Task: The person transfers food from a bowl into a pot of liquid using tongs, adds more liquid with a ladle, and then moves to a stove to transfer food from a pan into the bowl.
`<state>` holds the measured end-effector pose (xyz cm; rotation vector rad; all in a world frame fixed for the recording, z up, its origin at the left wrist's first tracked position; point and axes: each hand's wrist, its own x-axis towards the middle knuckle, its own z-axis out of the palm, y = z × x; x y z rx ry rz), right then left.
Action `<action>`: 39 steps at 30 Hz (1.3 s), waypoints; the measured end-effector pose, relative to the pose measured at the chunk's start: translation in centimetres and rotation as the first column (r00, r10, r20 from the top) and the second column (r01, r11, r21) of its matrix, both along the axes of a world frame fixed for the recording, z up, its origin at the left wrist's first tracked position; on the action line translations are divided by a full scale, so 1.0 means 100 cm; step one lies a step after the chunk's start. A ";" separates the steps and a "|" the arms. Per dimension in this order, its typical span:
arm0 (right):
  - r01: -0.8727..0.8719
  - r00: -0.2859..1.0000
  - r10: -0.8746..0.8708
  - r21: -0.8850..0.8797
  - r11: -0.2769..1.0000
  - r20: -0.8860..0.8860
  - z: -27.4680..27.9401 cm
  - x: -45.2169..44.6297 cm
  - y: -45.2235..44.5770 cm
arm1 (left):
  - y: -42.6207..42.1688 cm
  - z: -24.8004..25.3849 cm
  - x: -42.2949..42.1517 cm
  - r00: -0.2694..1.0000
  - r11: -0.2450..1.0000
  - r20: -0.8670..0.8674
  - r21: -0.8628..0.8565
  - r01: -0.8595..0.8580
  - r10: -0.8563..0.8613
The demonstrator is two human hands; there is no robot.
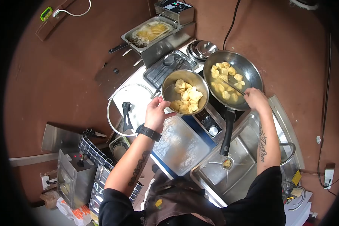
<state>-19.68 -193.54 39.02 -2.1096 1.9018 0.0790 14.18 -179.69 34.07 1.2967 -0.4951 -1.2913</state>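
Observation:
My left hand (158,113) grips the near left rim of a steel bowl (168,89) that holds pale yellow chunks (194,95). To its right a dark frying pan (249,71) sits on an induction cooker (211,126), with similar chunks (225,71) and some liquid in it. Closed fingers of my right hand (255,98), at the pan's right rim, hold a thin utensil (233,87) whose far end is among the chunks. The black pan handle (228,132) points toward me, and neither hand is on it.
A deep fryer (154,32) with bubbling oil stands at the back. Near it are a metal tray (158,71) and stacked bowls (205,49). A glass lid (127,113) lies left, a blue-edged tray (180,145) in front, a sink (214,175) right.

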 end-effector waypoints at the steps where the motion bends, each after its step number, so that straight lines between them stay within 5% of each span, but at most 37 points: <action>1: -0.084 0.994 0.078 -0.072 0.994 -0.070 -0.009 0.001 -0.001 | 0.000 -0.001 -0.001 1.000 1.000 0.000 -0.004 0.005 -0.005; 7: -0.178 0.984 0.179 -0.211 0.961 -0.012 -0.009 -0.022 0.010 | 0.000 -0.004 -0.001 1.000 1.000 -0.007 -0.001 0.010 -0.010; 12: -0.140 0.976 0.174 -0.237 0.961 0.132 0.059 -0.017 0.042 | 0.002 -0.004 -0.001 1.000 1.000 -0.011 0.009 0.003 -0.003; 14: -0.186 0.946 0.222 -0.163 0.969 0.235 0.082 -0.001 0.060 | 0.001 -0.002 -0.005 1.000 1.000 -0.009 0.020 0.017 -0.017; 18: -0.393 0.896 0.422 -0.196 0.898 0.140 0.075 0.034 0.085 | 0.003 -0.001 -0.009 0.999 0.999 0.000 -0.003 0.043 -0.043; 22: -0.265 0.950 0.295 -0.241 0.934 0.100 0.062 0.007 0.056 | 0.003 0.001 -0.009 0.999 0.999 -0.021 0.003 0.032 -0.032; 25: -0.030 0.999 0.022 -0.262 0.965 -0.034 0.028 -0.028 0.005 | 0.005 0.003 -0.010 0.999 1.000 -0.015 0.005 0.028 -0.028; 28: -0.138 0.990 0.131 -0.239 0.961 -0.045 -0.013 -0.041 -0.025 | 0.005 0.007 -0.012 0.999 0.999 -0.006 0.016 0.033 -0.033; 32: -0.079 0.990 0.054 -0.206 0.975 -0.127 -0.032 -0.020 -0.034 | 0.003 0.002 -0.012 0.999 0.999 -0.006 0.018 0.034 -0.034; 39: -0.117 0.992 0.093 -0.325 0.939 -0.088 -0.003 -0.028 -0.016 | -0.001 0.000 -0.012 0.999 0.999 -0.002 0.023 0.038 -0.038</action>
